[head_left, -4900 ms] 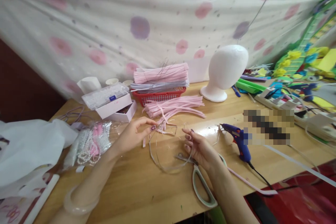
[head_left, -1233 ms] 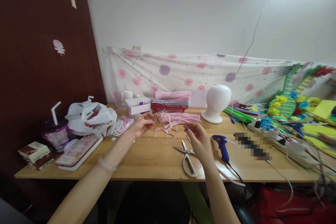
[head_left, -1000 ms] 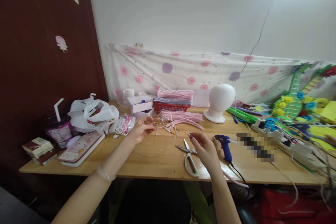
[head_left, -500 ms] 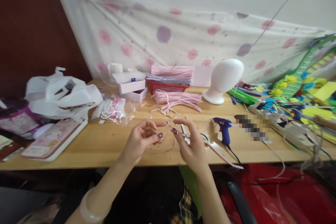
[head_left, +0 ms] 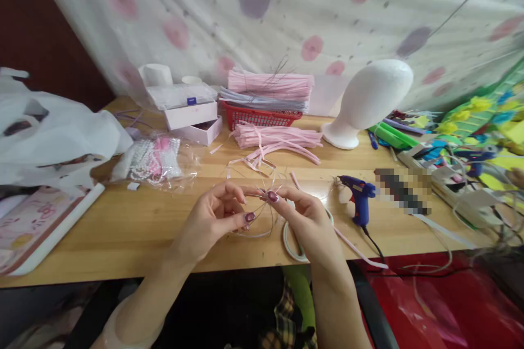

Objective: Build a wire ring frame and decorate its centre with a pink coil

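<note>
Thin wires bent into loops, a small wire frame [head_left: 271, 224], are held between my two hands above the wooden table. My right hand [head_left: 309, 218] pinches the point where the wires cross, thumb over index finger. Curled around the frame's left side, my left hand [head_left: 216, 215] grips a wire, its index finger reaching toward the crossing. Under and beside my right hand lies a ring of pale tape [head_left: 291, 245], partly covered. A pink strip [head_left: 360, 251] runs from there to the table's front edge. A blue glue gun [head_left: 360, 196] stands to the right.
Pink stems [head_left: 278, 139] lie bundled before a red basket [head_left: 262, 118]. White boxes [head_left: 190, 114] and bagged pearl beads [head_left: 155, 158] are left of it. A white foam head [head_left: 368, 101] stands at back right, near power strips [head_left: 462, 196] with cables. A plastic bag [head_left: 57, 131] sits far left.
My right thumb and fingers have closed on the wire crossing, and the right hand now covers the scissors seen before. The view has tilted down and come closer to the table.
</note>
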Tool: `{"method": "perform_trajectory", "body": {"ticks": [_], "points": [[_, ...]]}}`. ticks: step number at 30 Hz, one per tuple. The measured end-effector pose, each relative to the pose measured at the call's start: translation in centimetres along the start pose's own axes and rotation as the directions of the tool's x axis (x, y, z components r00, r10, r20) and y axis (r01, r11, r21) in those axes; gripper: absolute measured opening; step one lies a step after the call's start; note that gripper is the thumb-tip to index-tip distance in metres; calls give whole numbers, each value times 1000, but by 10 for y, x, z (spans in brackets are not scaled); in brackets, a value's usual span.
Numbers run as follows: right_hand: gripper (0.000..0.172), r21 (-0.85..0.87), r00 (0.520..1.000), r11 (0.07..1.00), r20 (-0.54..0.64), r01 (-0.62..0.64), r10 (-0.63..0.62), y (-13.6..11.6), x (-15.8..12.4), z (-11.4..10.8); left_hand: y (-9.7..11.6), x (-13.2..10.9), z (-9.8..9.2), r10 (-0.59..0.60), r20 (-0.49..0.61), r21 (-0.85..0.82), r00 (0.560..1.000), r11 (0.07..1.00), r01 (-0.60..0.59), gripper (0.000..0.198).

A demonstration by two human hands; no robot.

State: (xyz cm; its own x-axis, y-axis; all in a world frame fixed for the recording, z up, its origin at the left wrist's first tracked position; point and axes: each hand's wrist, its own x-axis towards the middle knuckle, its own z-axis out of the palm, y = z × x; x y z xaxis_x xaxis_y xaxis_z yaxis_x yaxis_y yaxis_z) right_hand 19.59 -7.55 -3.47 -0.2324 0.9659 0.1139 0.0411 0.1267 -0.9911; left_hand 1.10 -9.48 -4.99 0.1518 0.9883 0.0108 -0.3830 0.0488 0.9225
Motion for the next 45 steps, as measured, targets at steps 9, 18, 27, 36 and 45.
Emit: {"method": "perform_trajectory", "body": {"ticks": [9,18,27,36,45], "points": [[26,168,987,973,-6,-156,159,-4,6,-3,23,3,-7,52,96,258,994,963,-75,16],[26,254,972,967,-215,-37,93,5,11,-8,16,-17,-30,371,-91,647,924,728,-229,21],[31,74,918,995,-394,67,-33,5,11,16,-15,-4,-31,605,-177,672,777,651,-353,29],[24,-130,857,971,-457,202,-239,-13,-7,43,-3,-10,-6,544,-30,670,838,634,-387,34],[34,-16,919,992,-373,129,-126,-8,-9,32,-16,0,-16,434,-76,649,897,705,-286,28]]}}
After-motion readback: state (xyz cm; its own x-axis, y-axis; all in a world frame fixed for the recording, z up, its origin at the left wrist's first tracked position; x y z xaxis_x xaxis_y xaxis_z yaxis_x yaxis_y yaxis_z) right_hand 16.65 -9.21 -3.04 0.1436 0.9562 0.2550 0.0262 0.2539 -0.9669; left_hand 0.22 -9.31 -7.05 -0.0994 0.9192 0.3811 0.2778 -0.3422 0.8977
